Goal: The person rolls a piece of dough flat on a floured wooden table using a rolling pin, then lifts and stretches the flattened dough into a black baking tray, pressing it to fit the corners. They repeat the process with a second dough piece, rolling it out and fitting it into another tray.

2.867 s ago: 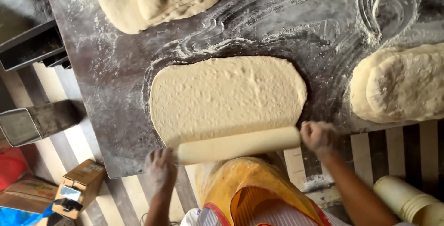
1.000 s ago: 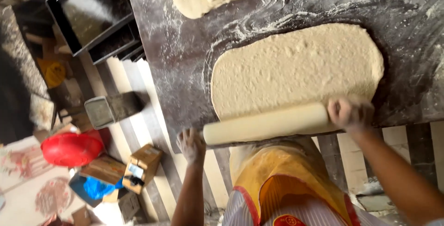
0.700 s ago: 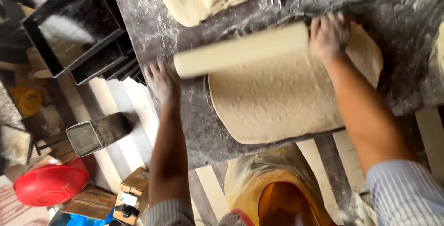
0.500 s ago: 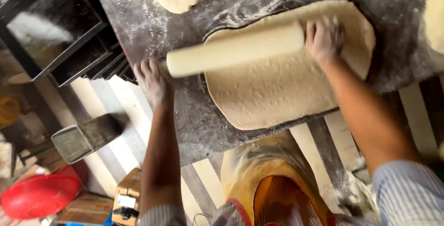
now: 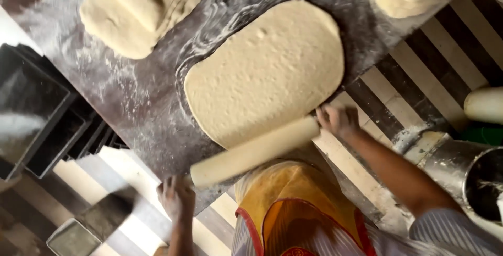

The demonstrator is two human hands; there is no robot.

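Rolling pin [image 5: 255, 151]: left hand [image 5: 177, 199] and right hand [image 5: 338, 120] pressed at its ends, fingers blurred. Flat dough sheet [image 5: 264, 73]: just beyond the pin, on floured table [image 5: 131, 99]. Metal pot [image 5: 471, 175]: beside right arm, contents unclear. Dark trays [image 5: 36, 125]: beyond left hand, dusted pale.

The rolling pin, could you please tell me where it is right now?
In the head view, the rolling pin lies across the near edge of the flat dough sheet, between the left hand and the right hand, above the yellow apron.
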